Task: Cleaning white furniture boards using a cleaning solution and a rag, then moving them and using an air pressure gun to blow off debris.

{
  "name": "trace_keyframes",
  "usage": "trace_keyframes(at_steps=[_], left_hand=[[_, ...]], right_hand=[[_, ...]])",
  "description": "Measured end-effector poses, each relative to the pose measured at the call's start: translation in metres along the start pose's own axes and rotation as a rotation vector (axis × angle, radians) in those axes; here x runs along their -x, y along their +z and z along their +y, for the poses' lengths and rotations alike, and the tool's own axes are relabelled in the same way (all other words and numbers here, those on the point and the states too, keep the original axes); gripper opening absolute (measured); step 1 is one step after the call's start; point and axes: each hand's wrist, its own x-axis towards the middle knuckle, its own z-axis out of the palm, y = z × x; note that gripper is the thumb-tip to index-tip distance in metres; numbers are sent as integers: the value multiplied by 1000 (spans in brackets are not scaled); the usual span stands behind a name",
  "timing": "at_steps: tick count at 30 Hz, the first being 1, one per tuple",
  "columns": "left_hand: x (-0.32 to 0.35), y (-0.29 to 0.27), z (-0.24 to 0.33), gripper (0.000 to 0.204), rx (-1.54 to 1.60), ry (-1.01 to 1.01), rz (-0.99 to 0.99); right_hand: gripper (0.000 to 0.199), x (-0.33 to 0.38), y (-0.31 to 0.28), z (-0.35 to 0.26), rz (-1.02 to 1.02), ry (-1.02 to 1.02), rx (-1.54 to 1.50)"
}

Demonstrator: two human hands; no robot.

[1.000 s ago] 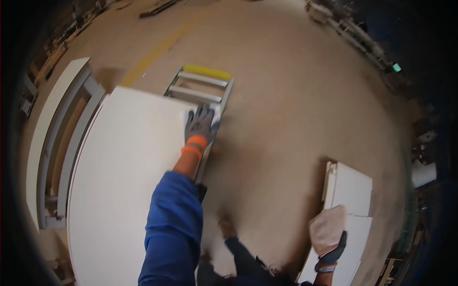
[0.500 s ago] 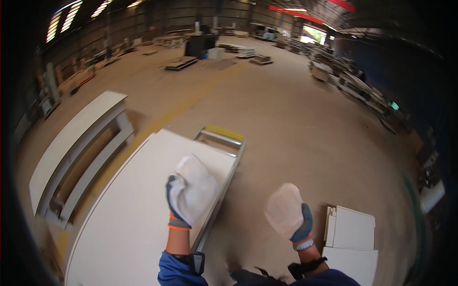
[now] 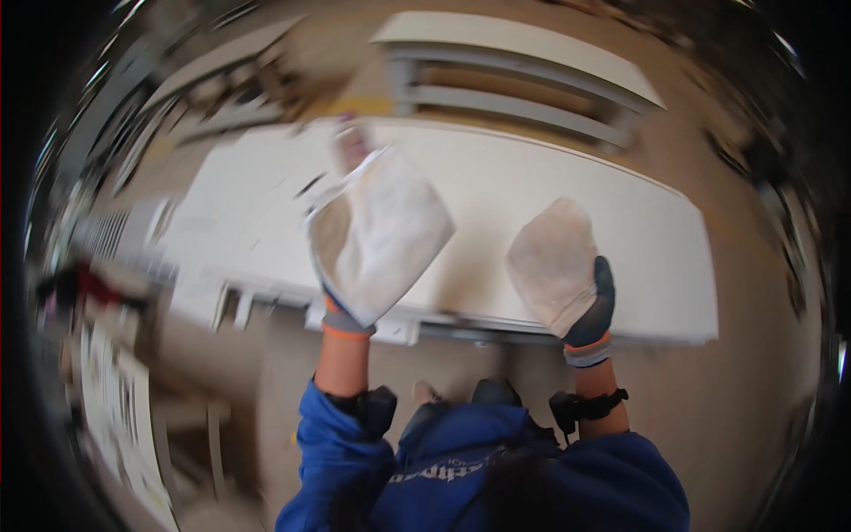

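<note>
My left hand (image 3: 340,310), in a glove with an orange and grey cuff, is closed on a white cloth (image 3: 399,222) that hides most of the fingers. A beige, stained cloth (image 3: 551,257) is in my right hand (image 3: 596,312), whose dark gloved thumb lies along its edge. Both cloths are raised over a long white board (image 3: 638,257) lying across in front of me. Just beyond the left cloth stands a blurred bottle-like thing (image 3: 351,146) with a purple top. A thin black item (image 3: 310,184) lies beside it on the board.
A bench-like frame with a pale top (image 3: 523,40) stands beyond the board. Another pale bench (image 3: 222,58) is at far left. White panels (image 3: 124,417) are stacked at lower left. Near the left rim, a blurred red and dark shape (image 3: 84,288) cannot be made out.
My view has swung left and down, so the board now lies across in front of me instead of running away at left. Both hands still hold their cloths and are now over it.
</note>
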Motion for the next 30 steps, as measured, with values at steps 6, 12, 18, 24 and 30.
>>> trace_keyframes(at_steps=[6,12,18,24,30], left_hand=[[204,-26,74,65,-222,283,326],[264,-99,76,65,141,293,166],[165,-72,105,55,37,415,239],[44,-89,74,73,-1942,679,663],[-1,-178,27,86,-2366,-196,356]], right_hand=[[59,30,71,11,-121,490,-91],[57,3,34,27,-145,643,-125],[62,-7,5,13,-4,539,-51],[63,1,-15,4,73,357,30],[64,16,0,35,163,217,56]])
